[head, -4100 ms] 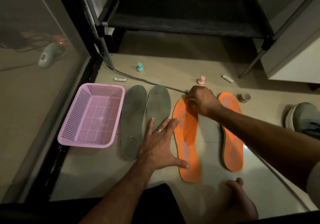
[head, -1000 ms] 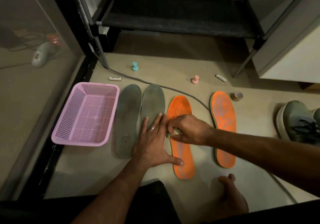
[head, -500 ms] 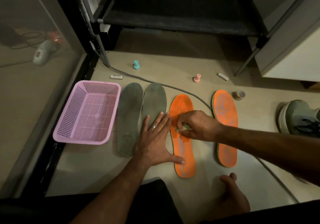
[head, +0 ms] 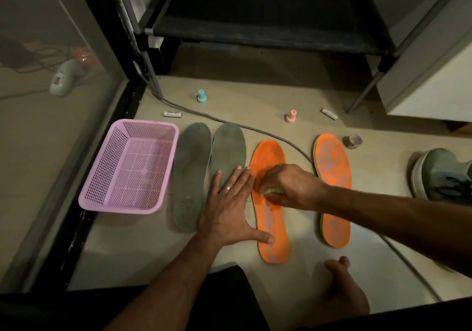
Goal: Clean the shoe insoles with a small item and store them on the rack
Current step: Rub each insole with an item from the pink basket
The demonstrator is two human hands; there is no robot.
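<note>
Head view: right hand, pinching a small item, slid back down orange insole; left hand stays flat.

two grey insoles, two orange insoles, one pink basket.

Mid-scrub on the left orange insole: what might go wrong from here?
1. The left hand pins the orange insole only by thumb and fingertips at its edge; a firm stroke may slide it.
2. The right hand has a shallow grip on the small cleaning item, which may slip out.
3. The grey cable beside the insole's toe may snag.
</note>
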